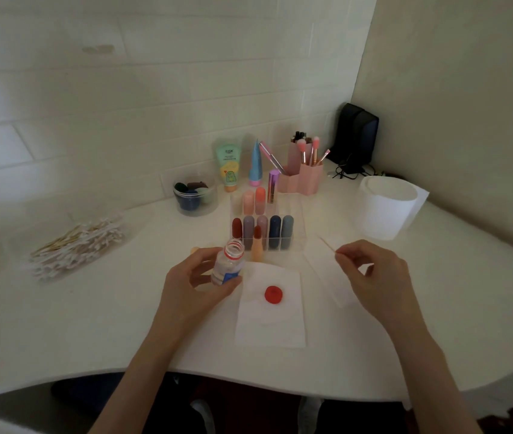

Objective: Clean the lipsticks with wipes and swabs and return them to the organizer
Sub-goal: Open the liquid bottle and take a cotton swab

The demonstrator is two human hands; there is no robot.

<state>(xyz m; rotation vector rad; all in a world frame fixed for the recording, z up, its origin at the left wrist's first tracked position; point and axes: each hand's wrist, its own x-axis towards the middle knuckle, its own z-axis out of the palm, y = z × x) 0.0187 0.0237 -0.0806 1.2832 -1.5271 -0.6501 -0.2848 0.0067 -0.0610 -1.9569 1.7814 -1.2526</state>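
- Lipsticks [275, 227] stood capped in rows in the clear organizer [299, 228]. One uncapped lipstick [257, 245], with a peach case and red bullet, stood on the white table [92, 308] just in front of it.
- My left hand [192, 286] curled round a small open bottle [228, 265], tilted slightly and held over the near-left corner of a white wipe [270, 327]. The bottle's red cap [273, 295] lay on that wipe.
- My right hand [371, 277] pinched one end of a cotton swab [327, 244] between thumb and forefinger, with the other fingers loosely bent. The swab pointed toward the organizer, well apart from the bottle's mouth.
- By my reading the work was early. Wetting the swab looked like the step in hand, with cleaning, capping and returning that lipstick left to do. I could not tell whether any capped ones had been cleaned.
- Spare swabs [76, 245] lay heaped to the left, and a roll of wipes [386, 211] stood at the right.
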